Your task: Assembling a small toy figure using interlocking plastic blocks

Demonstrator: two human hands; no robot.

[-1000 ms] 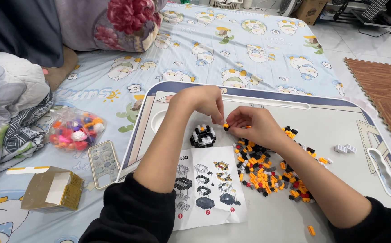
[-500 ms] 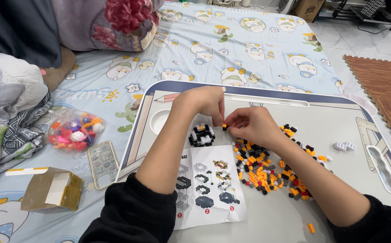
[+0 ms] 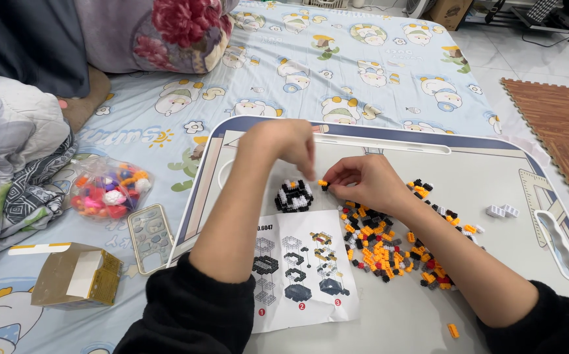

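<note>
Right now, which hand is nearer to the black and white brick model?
Left. The left hand hovers just above the brick model; the right hand is beside it, holding a small orange brick.

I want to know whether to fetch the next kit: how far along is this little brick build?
Early on. Done: a low black-and-white base stands on the lap table. In hand: the right hand pinches a small orange-and-black piece, the left hand above the base. Left: a big loose brick pile; the instruction sheet shows further steps.

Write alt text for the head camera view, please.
The right hand pinches a small orange brick beside a black-and-white block model on a lap tray; the left hand hovers above it. Loose bricks and an instruction sheet lie nearby.
</note>
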